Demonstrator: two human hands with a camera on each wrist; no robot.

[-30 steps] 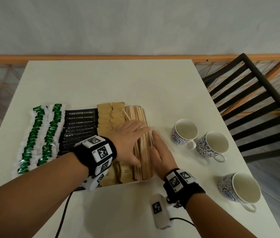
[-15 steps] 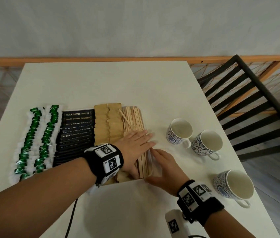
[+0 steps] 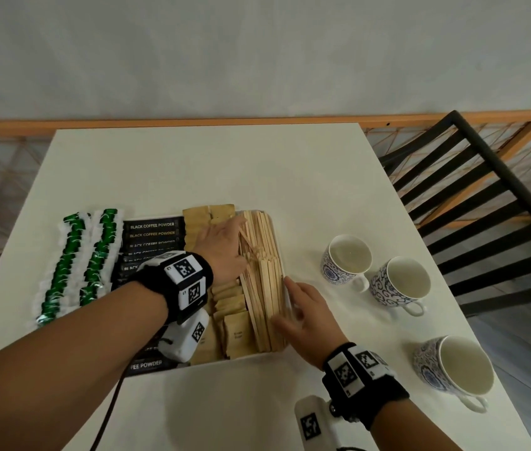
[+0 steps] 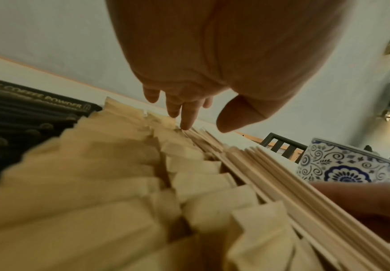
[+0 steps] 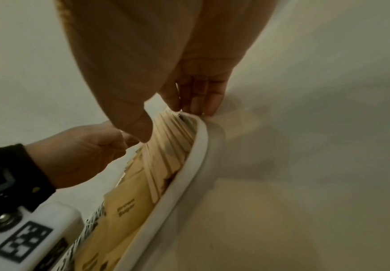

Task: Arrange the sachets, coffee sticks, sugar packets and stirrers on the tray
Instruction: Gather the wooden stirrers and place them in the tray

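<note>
A white tray (image 5: 190, 165) on the table holds four rows: green sachets (image 3: 75, 265) at the left, black coffee sticks (image 3: 153, 234), brown sugar packets (image 3: 199, 219) and wooden stirrers (image 3: 265, 255) at the right. My left hand (image 3: 223, 244) lies over the sugar packets (image 4: 96, 165). Its straight fingers (image 4: 186, 124) touch the seam where the packets meet the stirrers (image 4: 270, 168). My right hand (image 3: 301, 307) is at the tray's right side. Its straight fingers (image 5: 198, 102) press the outside of the rim and its thumb (image 5: 140, 128) rests on the stirrers (image 5: 166, 148).
Three blue-patterned cups (image 3: 348, 258) (image 3: 400, 281) (image 3: 456, 369) stand on the table right of the tray, close to my right hand. A black slatted chair (image 3: 472, 222) is beyond the table's right edge. Bare tabletop (image 3: 209, 167) stretches behind the tray.
My left hand has turned from lying across the stirrers to pointing along their left side, further back. My right hand has come back against the tray's right rim, thumb onto the stirrers.
</note>
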